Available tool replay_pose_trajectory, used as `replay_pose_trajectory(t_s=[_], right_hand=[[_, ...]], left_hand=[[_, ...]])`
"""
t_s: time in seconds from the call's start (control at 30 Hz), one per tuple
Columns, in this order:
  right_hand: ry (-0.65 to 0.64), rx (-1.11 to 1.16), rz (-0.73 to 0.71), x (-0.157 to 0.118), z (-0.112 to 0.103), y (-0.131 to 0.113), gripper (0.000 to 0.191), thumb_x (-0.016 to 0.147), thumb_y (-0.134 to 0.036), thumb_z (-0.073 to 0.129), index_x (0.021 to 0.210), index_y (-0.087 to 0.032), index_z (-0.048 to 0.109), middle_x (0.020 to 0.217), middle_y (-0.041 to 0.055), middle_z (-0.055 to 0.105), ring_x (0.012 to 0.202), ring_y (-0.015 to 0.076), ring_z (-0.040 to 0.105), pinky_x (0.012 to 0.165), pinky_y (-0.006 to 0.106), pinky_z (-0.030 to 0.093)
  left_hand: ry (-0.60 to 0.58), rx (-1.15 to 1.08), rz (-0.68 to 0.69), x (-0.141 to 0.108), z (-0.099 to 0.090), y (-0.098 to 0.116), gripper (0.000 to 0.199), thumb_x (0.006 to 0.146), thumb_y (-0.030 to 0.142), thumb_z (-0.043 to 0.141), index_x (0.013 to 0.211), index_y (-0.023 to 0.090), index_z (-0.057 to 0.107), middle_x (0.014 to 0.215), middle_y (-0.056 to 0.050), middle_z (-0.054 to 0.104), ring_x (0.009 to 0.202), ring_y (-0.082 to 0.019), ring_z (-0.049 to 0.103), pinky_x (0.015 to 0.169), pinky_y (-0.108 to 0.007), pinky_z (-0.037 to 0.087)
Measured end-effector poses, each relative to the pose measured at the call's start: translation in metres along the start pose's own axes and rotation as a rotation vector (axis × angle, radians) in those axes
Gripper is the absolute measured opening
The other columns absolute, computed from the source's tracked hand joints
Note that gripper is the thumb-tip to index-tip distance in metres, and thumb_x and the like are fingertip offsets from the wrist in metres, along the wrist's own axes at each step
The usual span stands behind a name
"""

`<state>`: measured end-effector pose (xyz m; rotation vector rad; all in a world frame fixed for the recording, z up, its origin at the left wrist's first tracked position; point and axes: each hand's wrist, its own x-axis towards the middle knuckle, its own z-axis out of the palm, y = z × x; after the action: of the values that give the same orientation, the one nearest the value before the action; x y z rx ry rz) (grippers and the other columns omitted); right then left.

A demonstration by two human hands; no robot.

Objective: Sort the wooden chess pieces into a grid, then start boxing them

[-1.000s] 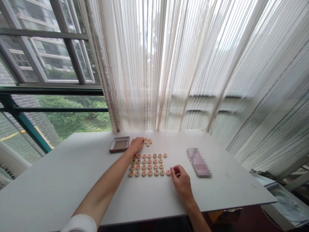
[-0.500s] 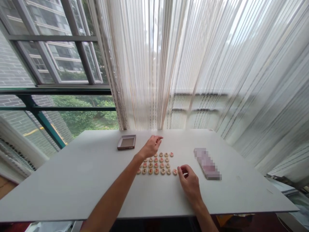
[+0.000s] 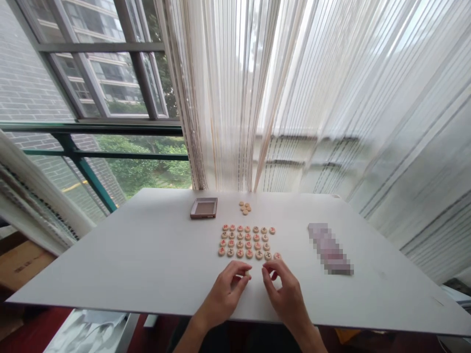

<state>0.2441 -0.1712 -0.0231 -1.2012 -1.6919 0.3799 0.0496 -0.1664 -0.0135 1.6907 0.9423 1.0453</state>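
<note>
My left hand (image 3: 228,288) is closed in a pinch near the front of the white table (image 3: 147,274). Between its thumb and fingertips is a small round wooden Chinese chess piece (image 3: 248,274). Just to the right, my right hand (image 3: 284,288) has its fingers curled and the thumb close to the index finger; no piece shows between them. Beyond both hands lie rows of Chinese chess pieces (image 3: 240,236) with red and dark characters face up. One red-marked piece (image 3: 277,256) at the front row's right end lies near my right fingertips.
A loose cluster of plain-looking round pieces (image 3: 245,208) lies toward the back of the table. Left of it is a shallow open box (image 3: 204,208). A pixelated flat item (image 3: 330,248) lies on the right. Sheer curtains (image 3: 294,98) and a window frame (image 3: 99,47) stand behind.
My left hand has come back from the far side of the table with a piece in its pinch, uncovering the rows and rear cluster. My right hand has shifted slightly nearer. The view has turned slightly.
</note>
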Motion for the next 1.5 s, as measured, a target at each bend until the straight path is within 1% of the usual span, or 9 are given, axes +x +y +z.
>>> replay_pose_trajectory(t_s=[0.07,0.17,0.3,0.47,0.73,0.97,1.23,1.4,1.5], right_hand=[[-0.095,0.102,0.009,-0.006,0.009,-0.009,0.009,0.098,-0.026,0.053,0.099,-0.023,0.061,0.090,0.0030,0.064,0.077,0.0179,0.061,0.073,0.030,0.051],[-0.150,0.198,0.069,-0.009,0.015,-0.015,0.010,0.097,-0.028,0.054,0.101,-0.023,0.062,0.093,0.0039,0.066,0.081,0.0184,0.064,0.073,0.029,0.052],[-0.189,0.291,0.198,-0.005,0.009,-0.016,0.014,0.097,-0.034,0.057,0.101,-0.022,0.063,0.092,0.0043,0.069,0.082,0.0189,0.067,0.073,0.028,0.054],[-0.257,0.341,0.214,-0.004,0.004,-0.019,0.018,0.095,-0.036,0.059,0.102,-0.021,0.064,0.091,0.0049,0.071,0.082,0.0196,0.068,0.074,0.029,0.055],[-0.243,0.350,0.221,-0.004,0.004,-0.022,0.024,0.093,-0.040,0.060,0.108,-0.020,0.064,0.093,0.0065,0.072,0.080,0.0209,0.068,0.073,0.030,0.057],[-0.225,0.399,0.239,-0.005,0.006,-0.018,0.022,0.094,-0.037,0.061,0.109,-0.021,0.065,0.100,0.0068,0.072,0.089,0.0214,0.070,0.081,0.031,0.057],[-0.231,0.392,0.245,-0.005,0.006,-0.017,0.025,0.095,-0.040,0.060,0.109,-0.021,0.066,0.102,0.0081,0.073,0.092,0.0230,0.071,0.083,0.032,0.058],[-0.249,0.399,0.251,-0.004,0.006,-0.018,0.024,0.095,-0.040,0.060,0.109,-0.021,0.064,0.103,0.0083,0.073,0.091,0.0227,0.071,0.083,0.033,0.057],[-0.239,0.412,0.273,-0.005,0.009,-0.013,0.024,0.095,-0.042,0.060,0.107,-0.021,0.063,0.098,0.0080,0.073,0.088,0.0227,0.070,0.081,0.033,0.057]], left_hand=[[0.012,-0.039,-0.016,-0.001,-0.001,0.000,0.025,0.099,0.032,0.055,0.122,0.024,0.061,0.116,-0.007,0.063,0.108,-0.021,0.064,0.094,-0.033,0.056],[0.017,-0.069,-0.018,-0.002,-0.001,0.001,0.023,0.097,0.032,0.058,0.118,0.023,0.063,0.115,-0.006,0.064,0.106,-0.021,0.065,0.094,-0.033,0.056],[0.022,-0.069,-0.030,-0.003,0.000,0.003,0.022,0.095,0.032,0.061,0.113,0.021,0.065,0.115,-0.007,0.067,0.103,-0.020,0.066,0.095,-0.033,0.055],[0.027,-0.070,-0.047,-0.002,0.000,0.006,0.025,0.093,0.035,0.062,0.112,0.020,0.068,0.115,-0.008,0.070,0.100,-0.021,0.068,0.091,-0.033,0.057],[0.049,-0.080,-0.072,-0.001,0.000,0.004,0.030,0.091,0.037,0.065,0.116,0.021,0.067,0.116,-0.007,0.071,0.095,-0.020,0.070,0.090,-0.032,0.058],[0.041,-0.085,-0.077,-0.001,0.000,0.003,0.027,0.089,0.038,0.068,0.110,0.020,0.068,0.111,-0.007,0.072,0.092,-0.019,0.070,0.087,-0.031,0.058],[0.072,-0.025,-0.055,0.001,0.001,0.001,0.029,0.089,0.040,0.067,0.111,0.021,0.069,0.109,-0.006,0.071,0.091,-0.020,0.070,0.086,-0.032,0.059],[0.075,0.009,-0.016,0.000,0.002,0.002,0.024,0.089,0.037,0.068,0.107,0.022,0.070,0.104,-0.005,0.071,0.091,-0.020,0.069,0.084,-0.031,0.059],[0.064,0.017,-0.021,-0.001,0.002,0.001,0.020,0.090,0.034,0.068,0.105,0.022,0.070,0.101,-0.004,0.072,0.090,-0.019,0.070,0.085,-0.031,0.058]])
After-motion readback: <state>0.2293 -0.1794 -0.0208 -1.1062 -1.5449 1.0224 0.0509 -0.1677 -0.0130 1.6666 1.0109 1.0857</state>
